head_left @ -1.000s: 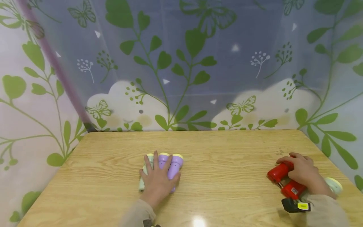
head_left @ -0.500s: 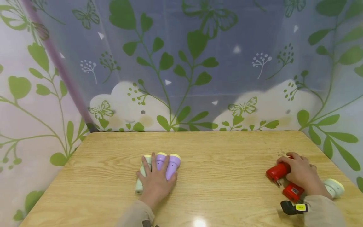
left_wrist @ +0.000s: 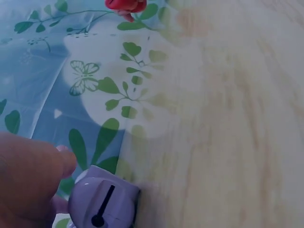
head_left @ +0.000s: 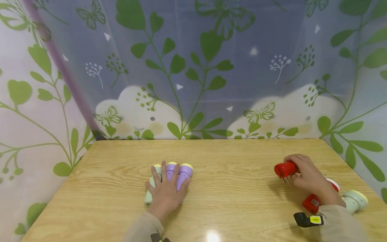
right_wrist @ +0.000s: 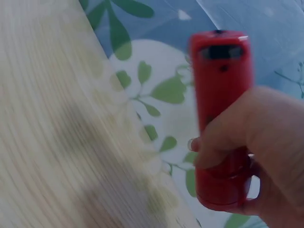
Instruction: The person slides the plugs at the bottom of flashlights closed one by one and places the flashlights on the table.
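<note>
My left hand (head_left: 165, 194) lies with fingers spread over a row of three small flashlights: one pale green flashlight (head_left: 149, 196) and two purple ones. The rightmost purple flashlight (head_left: 184, 176) sits under the thumb side, its end also showing in the left wrist view. My right hand (head_left: 308, 179) grips a red flashlight (head_left: 285, 169) raised off the table, tilted, with metal plug prongs pointing down. In the right wrist view, thumb and fingers wrap round the red flashlight (right_wrist: 221, 85). Beneath the right forearm is a second red flashlight (head_left: 311, 203), partly hidden.
A pale green flashlight (head_left: 355, 201) with a yellow rim lies by the right sleeve, partly covered. The wooden table (head_left: 235, 191) meets a leaf-printed cloth backdrop (head_left: 196, 84) at its far edge. Each wrist wears a black strap mount.
My right hand has lifted one red flashlight away from the other and moved it left and up. The left hand shifted the row slightly left at first, then stayed.
</note>
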The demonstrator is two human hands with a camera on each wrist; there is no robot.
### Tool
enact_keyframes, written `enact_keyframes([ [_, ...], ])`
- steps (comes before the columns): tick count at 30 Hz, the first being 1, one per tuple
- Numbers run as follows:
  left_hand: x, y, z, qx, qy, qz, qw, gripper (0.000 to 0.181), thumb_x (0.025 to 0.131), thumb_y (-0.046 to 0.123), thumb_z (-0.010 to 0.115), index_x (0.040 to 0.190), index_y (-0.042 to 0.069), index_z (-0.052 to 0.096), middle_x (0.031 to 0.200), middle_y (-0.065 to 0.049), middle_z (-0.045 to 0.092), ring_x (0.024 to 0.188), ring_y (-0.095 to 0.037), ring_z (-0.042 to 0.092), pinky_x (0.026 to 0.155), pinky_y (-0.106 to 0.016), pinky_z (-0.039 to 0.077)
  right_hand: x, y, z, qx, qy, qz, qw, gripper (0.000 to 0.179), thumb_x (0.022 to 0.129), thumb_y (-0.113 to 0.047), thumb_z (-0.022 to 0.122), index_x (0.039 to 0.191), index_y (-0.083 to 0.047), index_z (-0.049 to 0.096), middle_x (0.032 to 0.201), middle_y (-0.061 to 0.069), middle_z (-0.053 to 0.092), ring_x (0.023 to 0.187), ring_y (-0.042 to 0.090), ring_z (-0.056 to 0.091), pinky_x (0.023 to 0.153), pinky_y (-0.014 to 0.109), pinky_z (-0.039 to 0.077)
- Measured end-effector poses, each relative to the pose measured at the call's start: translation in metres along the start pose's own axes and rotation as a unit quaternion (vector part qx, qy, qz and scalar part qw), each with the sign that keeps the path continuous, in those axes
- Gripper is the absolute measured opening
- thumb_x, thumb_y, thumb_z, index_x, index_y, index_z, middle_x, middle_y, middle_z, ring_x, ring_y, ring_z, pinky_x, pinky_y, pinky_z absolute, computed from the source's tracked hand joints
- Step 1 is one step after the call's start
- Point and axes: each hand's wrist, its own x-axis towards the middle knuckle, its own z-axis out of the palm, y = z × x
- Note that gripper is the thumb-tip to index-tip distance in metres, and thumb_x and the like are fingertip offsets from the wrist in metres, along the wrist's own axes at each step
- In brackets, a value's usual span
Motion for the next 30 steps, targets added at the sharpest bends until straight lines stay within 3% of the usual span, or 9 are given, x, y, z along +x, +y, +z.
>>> enact_keyframes([
  [5, -0.002, 0.008, -0.009, -0.022, 0.021, 0.024, 0.9993, 0.061, 0.099, 0.054, 0.038, 0.151, 0.022, 0.033, 0.158, -0.023, 0.006, 0.14, -0.053, -0.006, 0.102, -0.077, 0.006, 0.015, -0.023, 0.002, 0.043, -0.054, 0.045, 0.9966, 0.042, 0.057, 0.015, 0.062, 0.091, -0.01, 0.06, 0.079, -0.002, 0.058, 0.07, 0.016, 0.046, 0.06, 0.032, 0.038],
  [8, -0.007, 0.018, -0.02, -0.069, 0.054, 0.083, 0.9927, 0.057, 0.099, 0.05, 0.043, 0.147, 0.019, 0.041, 0.156, -0.023, 0.019, 0.141, -0.051, 0.007, 0.103, -0.074, 0.011, 0.025, -0.042, 0.004, 0.037, -0.056, 0.038, 0.997, 0.038, 0.06, 0.009, 0.073, 0.086, -0.015, 0.06, 0.077, -0.005, 0.057, 0.069, 0.013, 0.048, 0.059, 0.033, 0.041],
  [10, -0.012, 0.028, -0.029, -0.119, 0.069, 0.14, 0.9806, 0.051, 0.1, 0.046, 0.047, 0.14, 0.015, 0.05, 0.148, -0.021, 0.035, 0.137, -0.045, 0.026, 0.105, -0.067, 0.022, 0.033, -0.055, 0.006, 0.027, -0.037, 0.004, 0.999, 0.038, 0.06, 0.007, 0.079, 0.081, -0.018, 0.06, 0.075, -0.008, 0.056, 0.067, 0.01, 0.049, 0.058, 0.032, 0.044],
  [14, -0.025, 0.046, -0.043, -0.23, 0.063, 0.275, 0.9314, 0.034, 0.1, 0.03, 0.053, 0.123, 0.007, 0.063, 0.115, -0.009, 0.064, 0.102, -0.022, 0.062, 0.089, -0.038, 0.051, 0.049, -0.083, 0.008, 0.027, -0.002, -0.084, 0.9961, 0.04, 0.059, 0.007, 0.08, 0.08, -0.019, 0.058, 0.076, -0.011, 0.056, 0.068, 0.008, 0.049, 0.057, 0.03, 0.046],
  [17, -0.036, 0.057, -0.045, -0.281, 0.057, 0.372, 0.8827, 0.025, 0.099, 0.018, 0.057, 0.118, 0.003, 0.063, 0.09, -0.001, 0.068, 0.079, -0.005, 0.062, 0.073, -0.018, 0.053, 0.058, -0.104, 0.007, 0.024, 0.009, -0.126, 0.9917, 0.042, 0.057, 0.007, 0.079, 0.083, -0.018, 0.056, 0.079, -0.011, 0.056, 0.071, 0.008, 0.048, 0.058, 0.029, 0.044],
  [19, -0.043, 0.063, -0.046, -0.298, 0.065, 0.413, 0.858, 0.024, 0.097, 0.013, 0.058, 0.118, 0.002, 0.061, 0.08, 0.001, 0.066, 0.072, 0.001, 0.06, 0.067, -0.012, 0.05, 0.062, -0.117, 0.006, 0.023, 0.01, -0.143, 0.9894, 0.044, 0.055, 0.005, 0.079, 0.084, -0.016, 0.055, 0.081, -0.01, 0.056, 0.072, 0.009, 0.048, 0.058, 0.029, 0.042],
  [21, -0.049, 0.069, -0.047, -0.322, 0.059, 0.429, 0.8421, 0.026, 0.096, 0.011, 0.06, 0.121, 0.004, 0.058, 0.076, 0.002, 0.065, 0.067, 0.005, 0.057, 0.063, -0.01, 0.049, 0.063, -0.13, 0.004, 0.021, 0.009, -0.153, 0.9879, 0.046, 0.054, 0.003, 0.081, 0.086, -0.016, 0.054, 0.082, -0.009, 0.056, 0.075, 0.01, 0.048, 0.06, 0.028, 0.04],
  [24, -0.056, 0.075, -0.05, -0.347, 0.046, 0.439, 0.8276, 0.03, 0.096, 0.011, 0.061, 0.125, 0.006, 0.056, 0.071, 0.002, 0.065, 0.061, 0.008, 0.054, 0.058, -0.009, 0.048, 0.064, -0.148, 0.003, 0.025, 0.008, -0.171, 0.9849, 0.047, 0.054, -0.004, 0.086, 0.086, -0.015, 0.055, 0.084, -0.008, 0.057, 0.079, 0.011, 0.05, 0.063, 0.03, 0.038],
  [30, -0.06, 0.083, -0.048, -0.328, 0.032, 0.516, 0.791, 0.03, 0.095, 0.008, 0.06, 0.125, 0.003, 0.061, 0.066, 0.005, 0.063, 0.057, 0.01, 0.047, 0.053, -0.004, 0.041, 0.063, -0.176, 0.004, 0.031, 0.0, -0.212, 0.9768, 0.044, 0.06, -0.022, 0.09, 0.085, -0.018, 0.055, 0.084, -0.01, 0.056, 0.086, 0.013, 0.051, 0.07, 0.036, 0.041],
])
